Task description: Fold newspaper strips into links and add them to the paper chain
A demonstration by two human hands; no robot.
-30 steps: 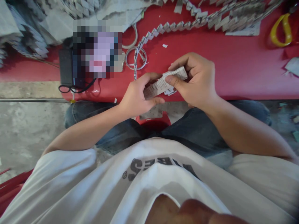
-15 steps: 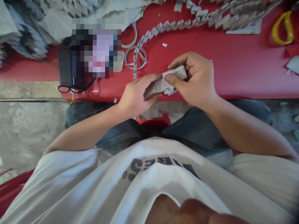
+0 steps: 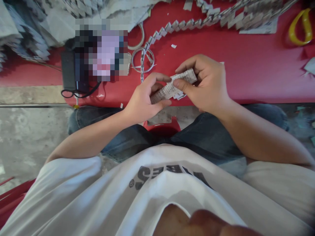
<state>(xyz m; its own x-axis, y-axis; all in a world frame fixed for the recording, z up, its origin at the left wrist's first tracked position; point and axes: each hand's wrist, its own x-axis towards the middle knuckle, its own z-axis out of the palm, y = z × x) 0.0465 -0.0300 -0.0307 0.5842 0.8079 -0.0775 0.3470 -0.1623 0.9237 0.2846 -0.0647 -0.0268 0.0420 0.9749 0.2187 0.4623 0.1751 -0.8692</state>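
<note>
Pinching the printed paper strip (image 3: 166, 90) in my right hand (image 3: 208, 83), I should keep it straight within my loosely open left hand (image 3: 142, 99).

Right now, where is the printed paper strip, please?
The printed paper strip is near center in the head view, by the red table's near edge, pinched by the right hand, its left end within the curved left hand.

We reach both arms forward, our bare left forearm (image 3: 95, 132) and bare right forearm (image 3: 256, 134) slanting inward. Our bare, cupped left hand (image 3: 142, 100) keeps thumb and forefinger apart; our bare right hand (image 3: 210, 82), slightly farther forward, pinches between thumb and bent fingers.
</note>
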